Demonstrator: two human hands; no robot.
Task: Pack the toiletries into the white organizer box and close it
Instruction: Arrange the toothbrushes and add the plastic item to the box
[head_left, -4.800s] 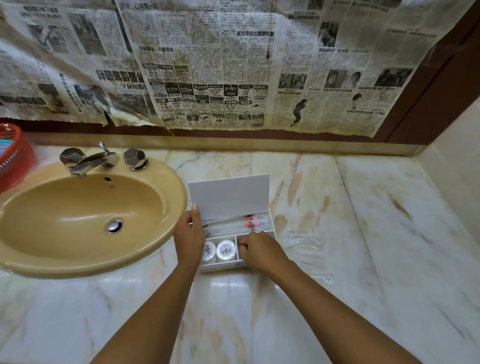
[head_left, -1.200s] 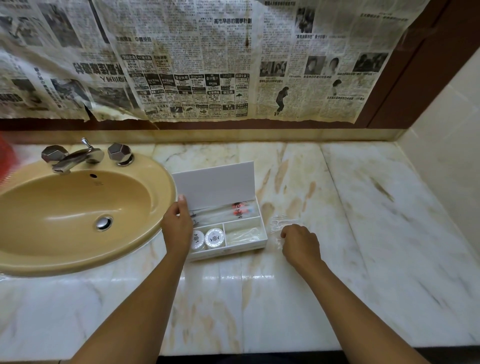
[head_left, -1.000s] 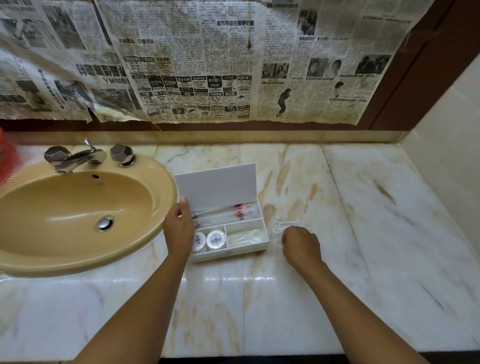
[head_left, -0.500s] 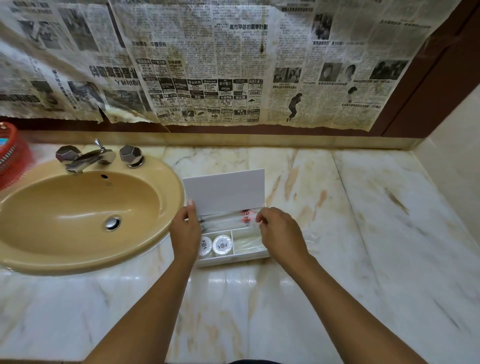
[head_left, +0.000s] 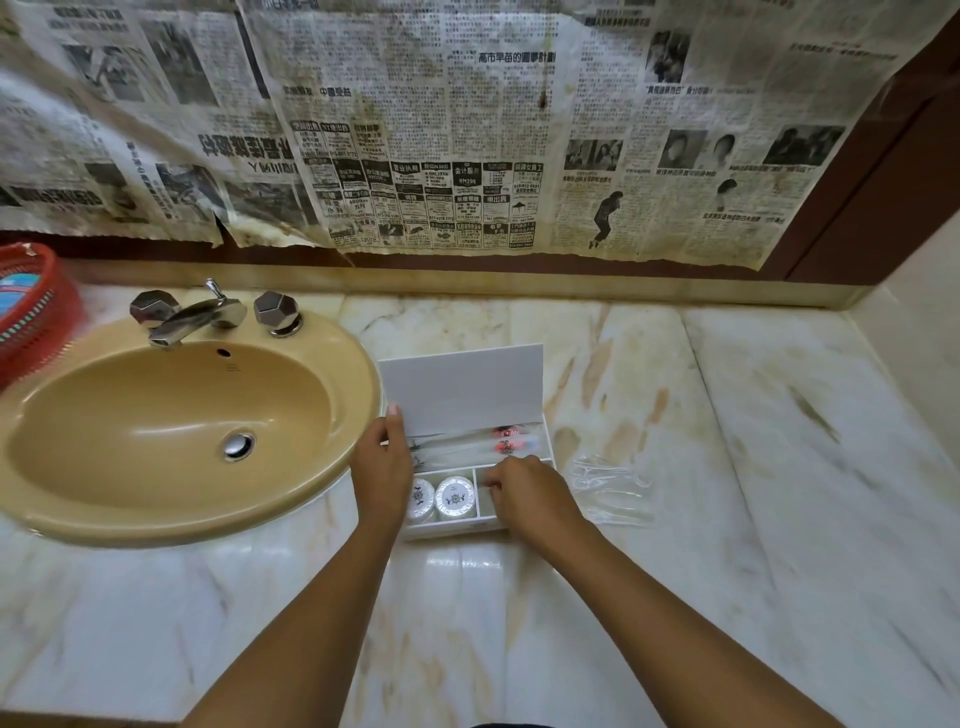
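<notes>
Box: I am looking at the white rectangular plastic organizer box (head_left: 470, 524) sitting on the marble table (head_left: 727, 467) just beside the tan oval sink (head_left: 171, 431), its flat white lid (head_left: 462, 387) standing upright at the back.
Already packed: I am seeing two clear-handled toothbrushes with red ends (head_left: 506, 439) lying in the long rear compartment and two round white jars with dark emblems (head_left: 441, 499) filling the front-left one.
Left hand: my left hand (head_left: 382, 467) is holding the box's left edge, its fingers reaching up to the lid's corner.
Right hand: my right hand (head_left: 530, 493) is hanging over the front-right compartment with its fingers curled; I cannot tell whether it is pinching anything.
Left over: a bunch of small clear plastic-wrapped items (head_left: 610, 488) is lying on the table just right of the box.
Progress: I am judging it well past halfway, with those items and the lid not yet dealt with.
</notes>
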